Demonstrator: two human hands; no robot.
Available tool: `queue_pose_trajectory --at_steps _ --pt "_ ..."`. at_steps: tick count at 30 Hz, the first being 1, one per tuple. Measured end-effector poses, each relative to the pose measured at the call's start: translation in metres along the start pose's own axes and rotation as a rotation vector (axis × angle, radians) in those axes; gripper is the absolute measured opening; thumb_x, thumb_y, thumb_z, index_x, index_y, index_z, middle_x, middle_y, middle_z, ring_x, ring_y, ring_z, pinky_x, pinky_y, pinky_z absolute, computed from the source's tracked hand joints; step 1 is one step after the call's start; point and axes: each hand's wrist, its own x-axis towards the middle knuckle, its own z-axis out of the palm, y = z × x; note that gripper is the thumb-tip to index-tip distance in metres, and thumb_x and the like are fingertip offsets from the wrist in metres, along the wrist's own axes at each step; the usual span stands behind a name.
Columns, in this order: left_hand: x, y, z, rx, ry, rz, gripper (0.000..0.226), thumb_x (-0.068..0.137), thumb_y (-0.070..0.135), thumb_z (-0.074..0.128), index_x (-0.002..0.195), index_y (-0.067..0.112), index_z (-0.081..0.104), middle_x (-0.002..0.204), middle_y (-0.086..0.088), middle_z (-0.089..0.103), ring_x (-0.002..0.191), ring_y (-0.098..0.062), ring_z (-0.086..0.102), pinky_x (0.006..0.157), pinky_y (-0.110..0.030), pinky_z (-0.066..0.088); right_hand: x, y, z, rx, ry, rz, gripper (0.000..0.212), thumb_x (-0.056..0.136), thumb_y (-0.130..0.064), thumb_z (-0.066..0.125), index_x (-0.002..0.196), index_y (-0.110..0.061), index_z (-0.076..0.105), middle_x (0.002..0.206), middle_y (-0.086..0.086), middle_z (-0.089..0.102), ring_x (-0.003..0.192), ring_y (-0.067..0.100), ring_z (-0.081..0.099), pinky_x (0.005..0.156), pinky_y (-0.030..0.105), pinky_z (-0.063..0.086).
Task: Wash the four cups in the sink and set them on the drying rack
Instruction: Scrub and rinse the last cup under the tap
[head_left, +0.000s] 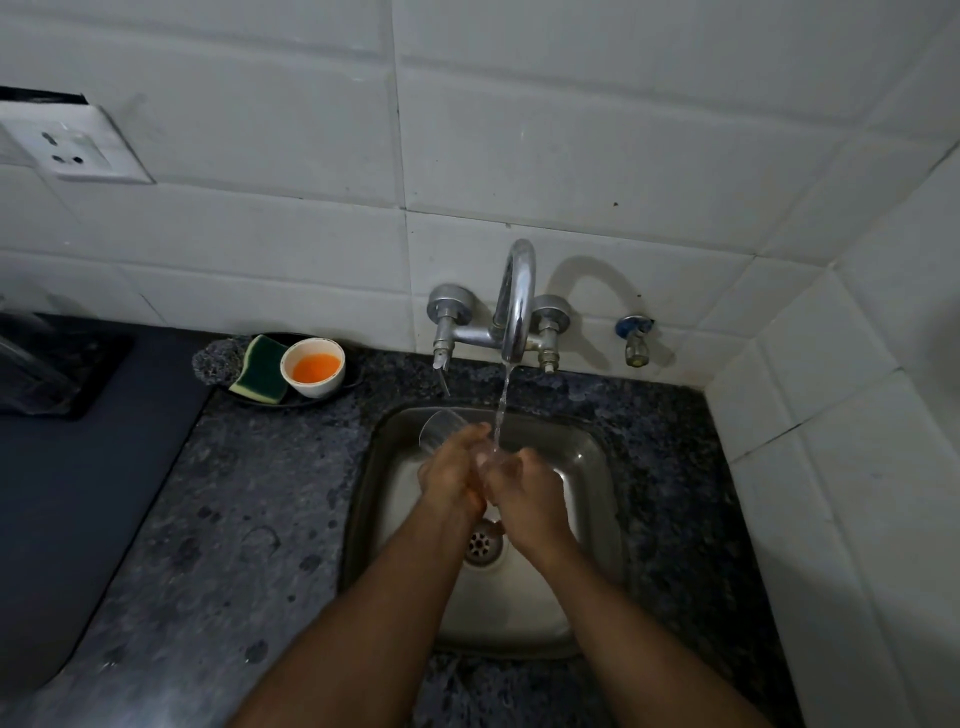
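Note:
Over the steel sink my left hand grips a clear glass cup, tilted so that its mouth points up and to the left. Close beside it, my right hand has its fingers curled round a second clear cup, which sits right under the running stream of water from the tap. That second cup is mostly hidden between my hands. The two hands touch each other.
A dark dish at the back left of the granite counter holds a green sponge, a grey scrubber and a white bowl of orange liquid. A dark mat lies left. A tiled wall stands close on the right.

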Motion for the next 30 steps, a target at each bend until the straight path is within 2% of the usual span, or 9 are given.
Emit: queue_pose_trajectory --at_steps 3,6,10,15,19,21,23,27,30 --pt "0.0 -0.002 -0.003 0.007 -0.027 -0.012 0.007 0.085 0.005 0.077 0.087 0.002 0.071 0.073 -0.012 0.066 0.055 -0.023 0.065 0.049 -0.029 0.055 -0.001 -0.009 -0.003 0.406 -0.117 0.354 0.048 0.099 -0.05 0.064 0.102 -0.003 0.075 0.059 0.005 0.06 0.048 0.015 0.054 0.054 0.04 0.055" --pt "0.002 -0.004 -0.004 0.001 0.003 0.014 0.009 0.082 0.007 0.079 0.087 0.004 0.071 0.076 -0.012 0.066 0.056 -0.022 0.066 0.051 -0.03 0.056 0.001 -0.005 -0.006 0.215 -0.116 0.201 0.046 0.095 -0.055 0.067 0.1 -0.01 0.074 0.075 0.01 0.073 0.06 0.018 0.066 0.067 0.048 0.064" --pt "0.001 -0.005 0.002 0.005 0.064 0.067 0.013 0.082 -0.001 0.079 0.092 -0.001 0.071 0.078 -0.015 0.069 0.064 -0.024 0.067 0.061 -0.034 0.06 -0.001 0.007 -0.007 -0.185 0.004 -0.168 0.031 0.094 -0.051 0.07 0.1 -0.022 0.063 0.084 -0.003 0.072 0.075 0.01 0.071 0.066 0.032 0.061" --pt "0.009 -0.006 -0.006 -0.009 -0.055 0.02 0.063 0.061 0.024 0.093 0.117 0.003 0.073 0.092 -0.015 0.069 0.071 -0.028 0.07 0.062 -0.036 0.058 -0.009 -0.014 -0.013 0.579 -0.186 0.399 0.041 0.102 -0.044 0.064 0.108 -0.005 0.074 0.069 0.007 0.064 0.048 0.012 0.05 0.049 0.033 0.053" --pt "-0.001 -0.006 -0.003 -0.005 -0.022 0.043 0.023 0.075 0.008 0.085 0.094 0.001 0.074 0.08 -0.014 0.07 0.062 -0.023 0.069 0.057 -0.031 0.057 -0.007 -0.008 -0.015 0.195 -0.129 0.179 0.048 0.092 -0.059 0.069 0.106 -0.013 0.075 0.085 0.004 0.077 0.065 0.018 0.073 0.072 0.051 0.067" --pt "0.003 -0.009 -0.001 0.034 0.016 0.05 0.014 0.078 0.008 0.084 0.087 0.003 0.074 0.076 -0.013 0.071 0.06 -0.023 0.069 0.057 -0.031 0.058 -0.009 -0.003 -0.013 -0.034 -0.058 0.01 0.056 0.083 -0.07 0.066 0.101 -0.017 0.072 0.09 0.0 0.077 0.075 0.014 0.076 0.074 0.05 0.066" --pt "0.002 -0.008 -0.001 0.044 0.0 0.023 0.022 0.077 0.015 0.085 0.093 0.004 0.074 0.08 -0.012 0.071 0.063 -0.023 0.07 0.059 -0.032 0.058 -0.011 -0.003 -0.013 0.03 -0.065 0.035 0.055 0.085 -0.069 0.065 0.099 -0.016 0.073 0.085 -0.001 0.076 0.071 0.014 0.074 0.071 0.05 0.066" --pt "0.002 -0.001 -0.004 0.026 -0.053 0.01 0.047 0.073 0.024 0.087 0.113 0.003 0.075 0.096 -0.015 0.072 0.077 -0.029 0.072 0.068 -0.039 0.06 -0.014 -0.02 -0.018 0.572 -0.235 0.401 0.044 0.1 -0.05 0.064 0.11 -0.008 0.075 0.073 0.01 0.068 0.053 0.018 0.055 0.049 0.033 0.054" --pt "0.0 0.001 -0.001 0.022 -0.012 0.036 0.047 0.074 0.02 0.088 0.113 -0.003 0.073 0.1 -0.018 0.074 0.087 -0.031 0.074 0.077 -0.041 0.062 -0.011 -0.022 -0.017 0.293 -0.161 0.261 0.046 0.096 -0.056 0.067 0.102 -0.012 0.077 0.08 0.007 0.075 0.057 0.019 0.068 0.06 0.042 0.064"
